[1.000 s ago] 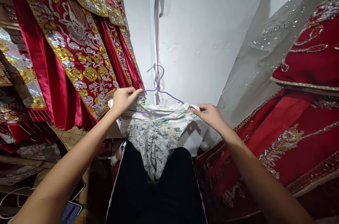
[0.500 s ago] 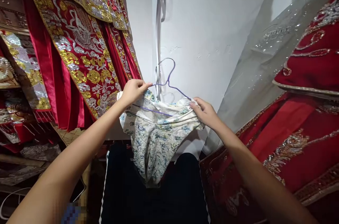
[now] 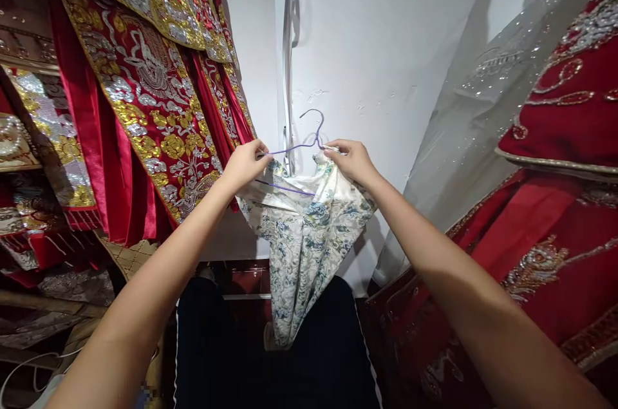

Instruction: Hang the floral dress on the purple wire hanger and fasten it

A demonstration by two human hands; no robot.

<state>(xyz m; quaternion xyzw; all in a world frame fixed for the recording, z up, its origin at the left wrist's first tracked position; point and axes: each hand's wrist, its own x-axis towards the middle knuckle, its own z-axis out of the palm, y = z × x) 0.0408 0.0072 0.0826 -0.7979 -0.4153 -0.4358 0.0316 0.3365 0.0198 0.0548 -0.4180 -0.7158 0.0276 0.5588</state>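
A white garment with a blue-green floral print (image 3: 304, 241) hangs from a thin purple wire hanger (image 3: 309, 138) in front of me. My left hand (image 3: 246, 164) pinches the hanger's left shoulder together with the cloth's edge. My right hand (image 3: 352, 159) grips the cloth's upper right edge close to the hanger's neck. The hook points up, free of any rail. The cloth droops in a point between my dark-trousered legs (image 3: 226, 351).
Red robes with gold and silver embroidery (image 3: 145, 93) hang close on the left. A red embroidered gown under a sheer beaded veil (image 3: 555, 158) crowds the right. A white wall (image 3: 376, 42) with a hanging grey strap (image 3: 288, 22) stands behind. Cluttered shelves (image 3: 29, 216) sit at far left.
Both hands lifted the hanger and garment higher. My right hand slid inward from the cloth's right end toward the hanger's neck, bunching the fabric.
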